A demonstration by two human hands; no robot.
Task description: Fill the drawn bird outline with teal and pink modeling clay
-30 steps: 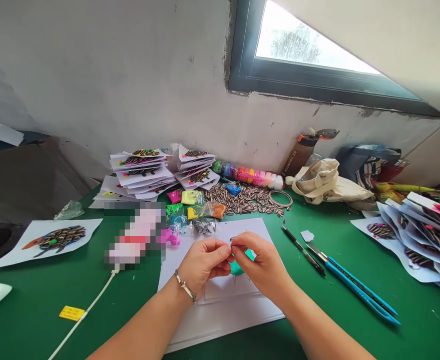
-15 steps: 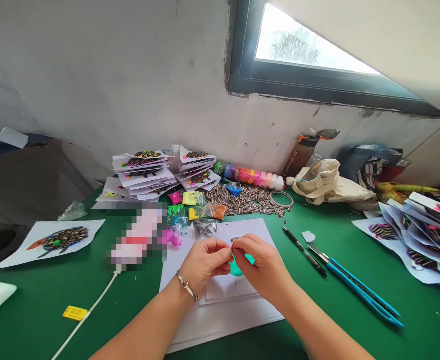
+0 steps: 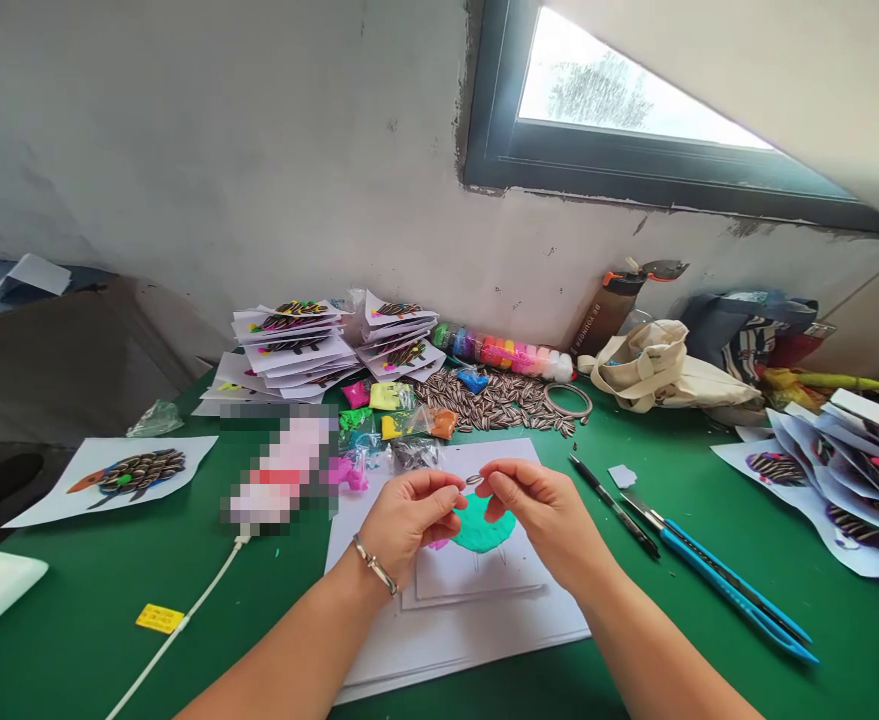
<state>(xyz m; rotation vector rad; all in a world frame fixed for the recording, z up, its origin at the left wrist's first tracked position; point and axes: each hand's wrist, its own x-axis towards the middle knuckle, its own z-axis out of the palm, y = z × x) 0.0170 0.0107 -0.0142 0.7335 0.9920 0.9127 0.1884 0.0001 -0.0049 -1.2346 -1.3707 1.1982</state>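
Hands: left hand (image 3: 409, 512) and right hand (image 3: 542, 505) both pinch one sunflower seed (image 3: 473, 480) above teal clay patch (image 3: 480, 528).

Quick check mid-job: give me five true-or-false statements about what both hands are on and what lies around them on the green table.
1. Both hands, left hand and right hand, pinch one sunflower seed. True.
2. The teal clay patch lies on white paper. True.
3. The blue tool lies left of the hands. False: it lies to their right.
4. The loose seed pile sits behind the paper. True.
5. The left wrist is bare. False: it wears a bracelet.
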